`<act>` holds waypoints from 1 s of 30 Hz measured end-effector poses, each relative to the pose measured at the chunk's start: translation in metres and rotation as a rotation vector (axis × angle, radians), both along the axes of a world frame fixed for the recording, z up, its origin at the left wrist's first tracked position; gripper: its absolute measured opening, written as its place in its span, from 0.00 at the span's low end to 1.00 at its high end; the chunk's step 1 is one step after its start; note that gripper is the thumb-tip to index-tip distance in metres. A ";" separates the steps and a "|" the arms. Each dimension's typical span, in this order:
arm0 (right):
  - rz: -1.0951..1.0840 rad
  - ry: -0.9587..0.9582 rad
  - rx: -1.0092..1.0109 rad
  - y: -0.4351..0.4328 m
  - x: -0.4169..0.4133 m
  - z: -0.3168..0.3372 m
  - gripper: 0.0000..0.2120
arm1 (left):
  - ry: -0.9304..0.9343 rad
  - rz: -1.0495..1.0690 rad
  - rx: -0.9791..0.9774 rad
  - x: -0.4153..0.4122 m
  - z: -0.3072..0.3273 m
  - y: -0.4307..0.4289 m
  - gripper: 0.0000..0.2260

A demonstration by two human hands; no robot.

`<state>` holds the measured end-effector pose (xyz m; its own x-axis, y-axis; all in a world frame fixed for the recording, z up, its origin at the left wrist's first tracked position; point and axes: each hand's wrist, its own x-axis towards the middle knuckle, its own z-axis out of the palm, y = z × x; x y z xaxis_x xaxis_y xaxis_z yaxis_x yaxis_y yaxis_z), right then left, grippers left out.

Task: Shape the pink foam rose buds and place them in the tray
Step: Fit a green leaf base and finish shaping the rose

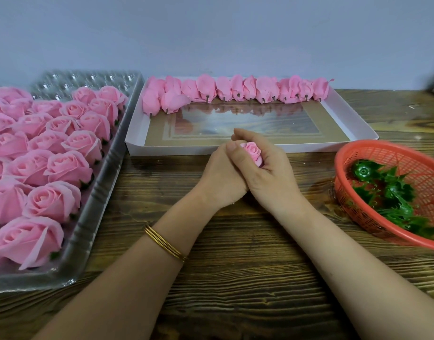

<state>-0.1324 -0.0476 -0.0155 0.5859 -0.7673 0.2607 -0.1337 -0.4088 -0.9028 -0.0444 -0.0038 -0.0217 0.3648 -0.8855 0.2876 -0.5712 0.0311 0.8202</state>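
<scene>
Both hands are cupped together over the wooden table, squeezing one pink foam rose bud [253, 151]. My left hand [223, 175] wraps it from the left, thumb across the top. My right hand [270, 168] curls round it from the right. Only the bud's spiral top shows between the fingers. Just beyond the hands lies a white shallow tray [235, 148] with a glossy bottom. A row of shaped pink buds [235, 90] lies along its far edge, stubs pointing towards me.
A clear plastic tray [93, 207] at the left holds several open pink foam roses [51, 155]. At the right, a red mesh basket [358, 153] contains green plastic sepals [387, 190]. A grey wall stands behind the table.
</scene>
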 end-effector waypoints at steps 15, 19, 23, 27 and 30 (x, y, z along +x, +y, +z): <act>0.116 -0.033 0.102 -0.004 -0.008 0.000 0.35 | 0.078 -0.002 -0.050 -0.002 0.007 0.002 0.04; 0.070 -0.250 0.195 -0.005 -0.011 0.007 0.22 | 0.245 -0.032 -0.053 -0.002 0.009 0.005 0.06; -0.013 -0.264 0.126 -0.001 -0.009 0.012 0.15 | 0.186 -0.066 -0.068 -0.003 0.011 0.005 0.09; -0.007 -0.172 -0.055 0.006 -0.007 0.010 0.16 | 0.089 -0.009 -0.078 -0.004 0.010 0.005 0.11; 0.003 -0.147 -0.125 0.008 -0.006 0.009 0.17 | 0.016 0.020 -0.088 -0.002 0.008 0.003 0.12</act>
<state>-0.1387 -0.0398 -0.0065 0.5368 -0.7218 0.4369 -0.0023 -0.5191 -0.8547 -0.0463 -0.0011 -0.0138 0.3874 -0.8497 0.3576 -0.5591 0.0919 0.8240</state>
